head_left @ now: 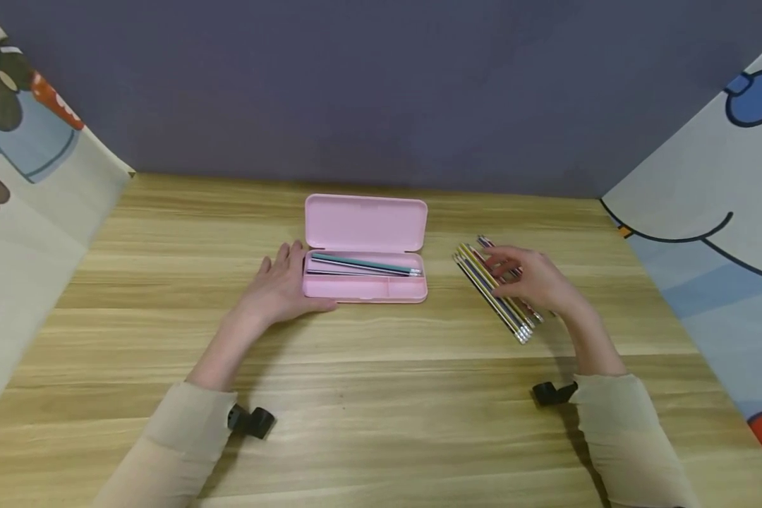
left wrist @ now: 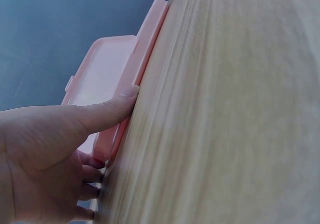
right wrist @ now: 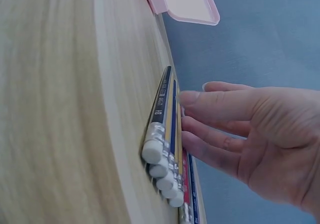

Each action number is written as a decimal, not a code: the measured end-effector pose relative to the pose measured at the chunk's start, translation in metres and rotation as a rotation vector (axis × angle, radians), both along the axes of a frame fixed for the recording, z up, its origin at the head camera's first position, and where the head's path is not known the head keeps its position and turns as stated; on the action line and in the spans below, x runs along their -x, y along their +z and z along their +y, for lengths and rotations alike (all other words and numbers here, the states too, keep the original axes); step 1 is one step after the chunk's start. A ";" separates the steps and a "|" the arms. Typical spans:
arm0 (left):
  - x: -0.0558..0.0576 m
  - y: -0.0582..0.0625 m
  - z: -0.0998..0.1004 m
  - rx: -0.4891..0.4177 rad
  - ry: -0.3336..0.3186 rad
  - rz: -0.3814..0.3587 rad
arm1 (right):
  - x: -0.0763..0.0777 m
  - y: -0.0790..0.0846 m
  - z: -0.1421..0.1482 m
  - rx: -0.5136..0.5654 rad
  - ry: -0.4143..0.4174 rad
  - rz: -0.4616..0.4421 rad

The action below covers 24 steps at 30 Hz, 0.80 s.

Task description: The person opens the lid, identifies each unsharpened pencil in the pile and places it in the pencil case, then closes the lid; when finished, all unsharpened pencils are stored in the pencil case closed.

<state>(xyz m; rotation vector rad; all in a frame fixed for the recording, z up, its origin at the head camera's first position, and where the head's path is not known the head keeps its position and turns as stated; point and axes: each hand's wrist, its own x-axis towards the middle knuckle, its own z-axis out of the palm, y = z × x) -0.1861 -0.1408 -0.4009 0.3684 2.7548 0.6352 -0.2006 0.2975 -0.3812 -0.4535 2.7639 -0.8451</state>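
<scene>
My left hand point(head_left: 282, 288) rests against the left end of a pink pencil case point(head_left: 365, 224). Its thumb lies along the front wall, and the other fingers stretch along the left side, as the left wrist view also shows. The case lies with its lid raised at the back. Inside the long rear compartment are a few pencils point(head_left: 365, 264), one teal, with eraser ends to the right. My right hand point(head_left: 536, 276) hovers over a group of loose pencils point(head_left: 492, 295), fingers loosely bent and nothing held. In the right wrist view the thumb tip overlaps a yellow pencil near white erasers point(right wrist: 152, 151).
The wooden table point(head_left: 355, 423) runs back to a dark upright panel point(head_left: 368, 92). Side panels with cartoon prints point(head_left: 724, 268) stand to the left and right. A small black device point(head_left: 250, 421) is fixed at each sleeve cuff.
</scene>
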 end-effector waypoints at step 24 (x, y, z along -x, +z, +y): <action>0.000 -0.001 0.001 -0.002 0.008 -0.003 | 0.002 -0.005 0.005 -0.006 -0.047 -0.057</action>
